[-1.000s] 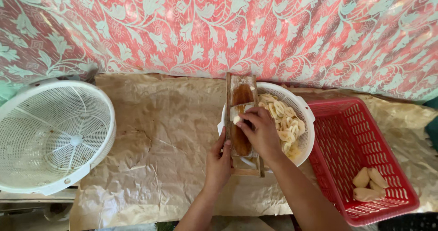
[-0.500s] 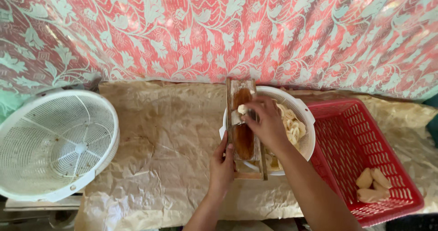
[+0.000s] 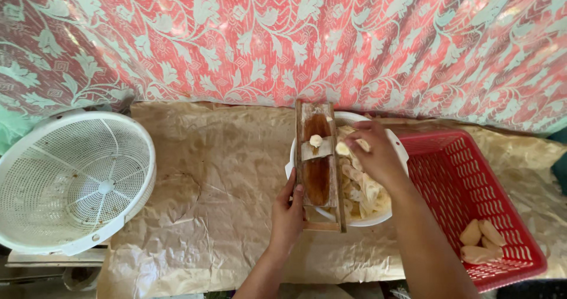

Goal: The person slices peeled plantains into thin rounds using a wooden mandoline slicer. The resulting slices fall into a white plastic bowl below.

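Note:
A wooden slicer board (image 3: 318, 168) with a metal blade lies across a white bowl (image 3: 397, 152) holding several pale slices (image 3: 366, 191). A small pale piece (image 3: 316, 140) rests on the blade. My left hand (image 3: 287, 212) grips the board's near left edge. My right hand (image 3: 375, 151) hovers over the bowl just right of the board, fingers curled around a small pale piece at the fingertips.
A red plastic basket (image 3: 466, 181) at the right holds a few peeled pale pieces (image 3: 479, 241). A white perforated colander (image 3: 68, 179) sits at the left. Crumpled brown paper (image 3: 218, 175) covers the table. A red and pale floral cloth (image 3: 283, 39) hangs behind.
My right hand has moved off the slicer board to the right, over the bowl. A small piece now lies bare on the blade. My left hand stays on the board.

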